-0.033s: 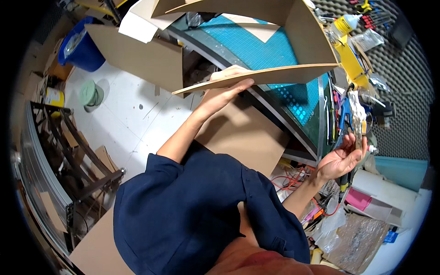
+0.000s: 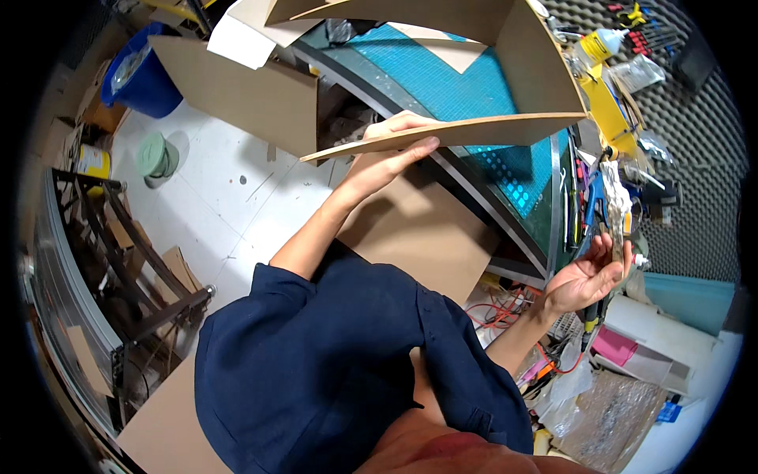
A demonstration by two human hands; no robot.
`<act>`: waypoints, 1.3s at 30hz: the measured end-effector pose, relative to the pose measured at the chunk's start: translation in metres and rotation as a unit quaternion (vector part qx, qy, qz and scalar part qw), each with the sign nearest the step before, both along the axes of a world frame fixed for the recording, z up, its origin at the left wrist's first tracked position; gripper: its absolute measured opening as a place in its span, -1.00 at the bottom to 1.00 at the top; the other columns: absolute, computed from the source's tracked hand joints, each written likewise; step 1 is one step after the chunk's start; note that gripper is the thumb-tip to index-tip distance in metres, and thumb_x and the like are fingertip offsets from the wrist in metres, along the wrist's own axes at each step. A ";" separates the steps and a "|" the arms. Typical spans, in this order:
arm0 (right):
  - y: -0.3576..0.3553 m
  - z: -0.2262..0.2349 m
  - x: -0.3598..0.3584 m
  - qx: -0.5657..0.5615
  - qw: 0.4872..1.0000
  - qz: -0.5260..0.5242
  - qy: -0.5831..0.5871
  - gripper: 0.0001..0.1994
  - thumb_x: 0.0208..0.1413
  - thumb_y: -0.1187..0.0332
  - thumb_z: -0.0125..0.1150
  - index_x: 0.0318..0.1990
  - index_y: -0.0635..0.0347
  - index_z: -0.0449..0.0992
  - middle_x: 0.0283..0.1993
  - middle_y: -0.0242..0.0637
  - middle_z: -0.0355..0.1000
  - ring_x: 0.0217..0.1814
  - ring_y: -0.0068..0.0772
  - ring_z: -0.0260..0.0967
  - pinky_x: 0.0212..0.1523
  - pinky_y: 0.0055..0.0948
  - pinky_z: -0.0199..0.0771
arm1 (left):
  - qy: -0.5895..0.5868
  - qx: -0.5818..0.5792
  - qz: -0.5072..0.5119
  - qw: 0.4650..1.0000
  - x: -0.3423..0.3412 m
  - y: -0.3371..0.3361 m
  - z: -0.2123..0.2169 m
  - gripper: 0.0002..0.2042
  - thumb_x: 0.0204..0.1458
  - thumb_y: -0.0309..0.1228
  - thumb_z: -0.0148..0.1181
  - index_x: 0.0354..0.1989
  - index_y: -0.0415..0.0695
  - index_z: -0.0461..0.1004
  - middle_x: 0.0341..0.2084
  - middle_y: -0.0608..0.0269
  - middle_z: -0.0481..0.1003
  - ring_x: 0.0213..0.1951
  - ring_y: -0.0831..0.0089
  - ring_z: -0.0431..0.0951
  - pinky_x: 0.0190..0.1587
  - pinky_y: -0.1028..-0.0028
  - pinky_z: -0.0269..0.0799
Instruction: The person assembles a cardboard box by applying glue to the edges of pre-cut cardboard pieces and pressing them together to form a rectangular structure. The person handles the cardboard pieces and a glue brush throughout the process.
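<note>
Closest to the camera is the dark blue shirt (image 2: 332, 371), both bare forearms reaching out from it. The right hand (image 2: 583, 278) sits palm up by the cluttered table edge, fingers curled loosely around a thin clear strip, maybe a tape piece or small tool (image 2: 617, 209). It's too blurry to call, and I can't tell if that's a real pinch or the thing just resting there. Orange cables (image 2: 499, 312) tangle underneath it.

Further out, the left hand (image 2: 388, 156) is up under the near flap of a big open cardboard box (image 2: 545, 79), thumb on top and fingers below, clamped on the flap edge. The box sits on the teal cutting mat (image 2: 474, 87) on the bench, tipped toward the person, with another brown sheet (image 2: 426, 229) hanging off the bench below it.

My guess on handling: it's light but floppy. That flap looks thin and already bows a bit, so a one-point pinch will just bend it. Better to hold close to a fold or corner, where it's stiffer. Dry board shouldn't slip, but it creases easily.

Way back there's a blue bin (image 2: 146, 75), a glue bottle (image 2: 598, 43) and grey foam wall (image 2: 695, 118).
</note>
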State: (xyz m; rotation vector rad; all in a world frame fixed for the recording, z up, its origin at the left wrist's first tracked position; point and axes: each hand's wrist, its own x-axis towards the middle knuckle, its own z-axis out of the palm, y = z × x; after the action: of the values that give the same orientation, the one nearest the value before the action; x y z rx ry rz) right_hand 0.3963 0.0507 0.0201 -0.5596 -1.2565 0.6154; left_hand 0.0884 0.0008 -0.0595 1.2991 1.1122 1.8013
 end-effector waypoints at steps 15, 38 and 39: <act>-0.057 -0.031 -0.063 -0.010 0.998 0.000 -0.060 -0.70 0.19 0.20 0.19 -0.19 0.29 0.37 -0.23 -0.16 0.39 -0.28 -0.40 0.40 -0.24 -0.51 0.50 | -0.015 0.034 -0.040 0.999 -0.002 -0.009 -0.039 -0.78 0.04 -0.55 0.24 -0.11 -0.18 0.58 -0.25 0.22 0.58 -0.25 0.54 0.54 -0.16 0.56 0.48; -0.105 -0.085 -0.121 0.100 0.919 0.094 -0.370 -0.81 0.11 0.57 0.19 -0.20 0.30 0.29 -0.19 0.02 0.42 -0.24 -0.32 0.42 -0.18 -0.44 0.48 | -0.018 0.017 -0.090 0.996 0.003 -0.008 -0.071 -0.56 -0.04 -0.59 0.20 0.08 -0.03 0.48 -0.16 0.13 0.59 -0.16 0.48 0.60 -0.03 0.50 0.52; -0.105 -0.085 -0.124 0.112 0.914 0.092 -0.379 -0.81 0.11 0.56 0.19 -0.20 0.30 0.29 -0.19 0.01 0.42 -0.25 -0.33 0.41 -0.19 -0.46 0.47 | -0.030 0.016 -0.106 0.994 0.002 -0.009 -0.072 -0.56 -0.04 -0.58 0.20 0.08 -0.02 0.48 -0.16 0.12 0.59 -0.16 0.48 0.60 -0.03 0.50 0.52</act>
State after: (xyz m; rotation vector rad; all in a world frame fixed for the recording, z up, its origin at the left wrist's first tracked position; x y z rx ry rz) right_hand 0.2726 -0.0543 -0.0646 -0.5044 -2.1045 0.4000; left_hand 0.0904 -0.0077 -0.1315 1.3195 0.8810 1.6953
